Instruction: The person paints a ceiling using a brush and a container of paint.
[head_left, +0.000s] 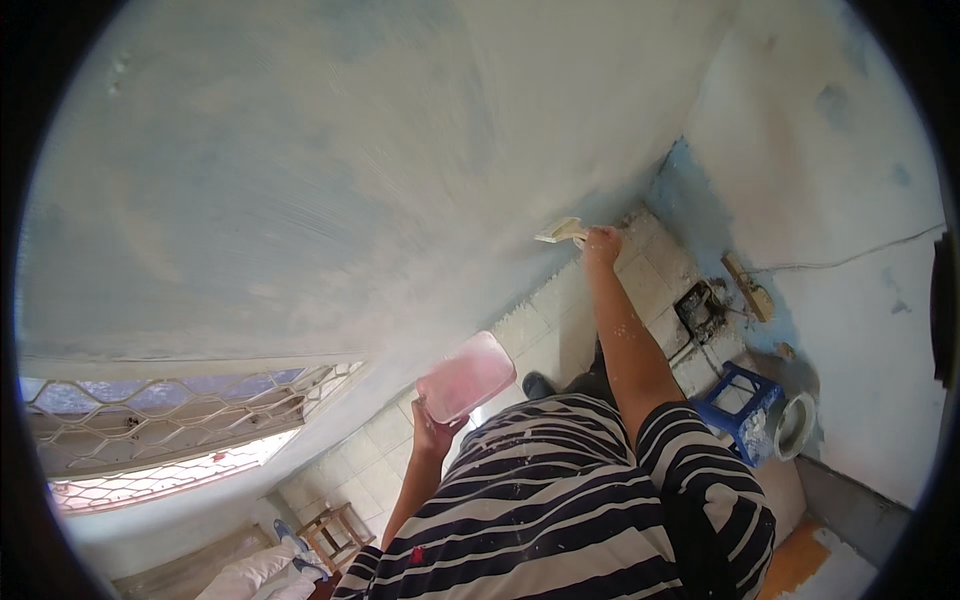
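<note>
My right hand [600, 245] is closed round the handle of a wide, pale paintbrush [560, 231]. The arm stretches forward, and the brush head is at the lower part of the patchy white and blue wall [400, 180]; whether it touches cannot be told. In my left hand [435, 432] is a pink plastic tub [465, 378], gripped at its lower left side and held in front of my body. Pale residue coats the tub's inside; how full it is does not show clearly. White streaks cover much of the wall, with blue showing through.
A blue plastic stool [738, 405] and a grey bucket [795, 427] stand to the right. Beyond them are a dark box-shaped thing [700, 308] and a wooden piece [745, 287] by a cable. A grilled window [170, 425] is at left; a wooden stool [335, 535] stands lower left.
</note>
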